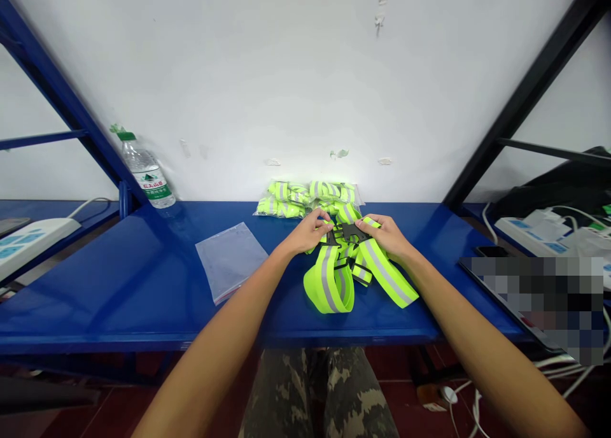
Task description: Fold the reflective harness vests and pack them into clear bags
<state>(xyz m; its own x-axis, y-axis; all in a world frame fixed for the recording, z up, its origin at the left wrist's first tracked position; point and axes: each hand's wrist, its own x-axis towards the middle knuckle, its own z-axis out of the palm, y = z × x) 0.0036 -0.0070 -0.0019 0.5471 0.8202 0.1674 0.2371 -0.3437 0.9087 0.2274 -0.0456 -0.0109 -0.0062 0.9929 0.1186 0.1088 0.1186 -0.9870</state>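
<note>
Shelving of blue steel spans the view, with a white power strip on a separate blue shelf at far left and a cord rising from its end. Next along, a water bottle with a green cap leans tilted against a blue upright, in front of a scuffed white wall. A flat clear plastic bag lies on the shelf just beside the left hand, which is closed, its fingers curled over a black plastic buckle at the centre of a fluorescent yellow-green reflective harness. The right hand is closed as well, gripping the other side of the buckle, so the two hands nearly meet over it. The harness lies on the shelf beneath both hands, its grey-striped straps looped and splayed toward the front edge. Just behind the hands, against the wall, sits a heap of matching neon bands in clear bags. Camouflage trousers show below the shelf. Farther right lie a black phone, a dark flat panel partly blurred out, a second power strip with white plugs and cables, and a black bag
</note>
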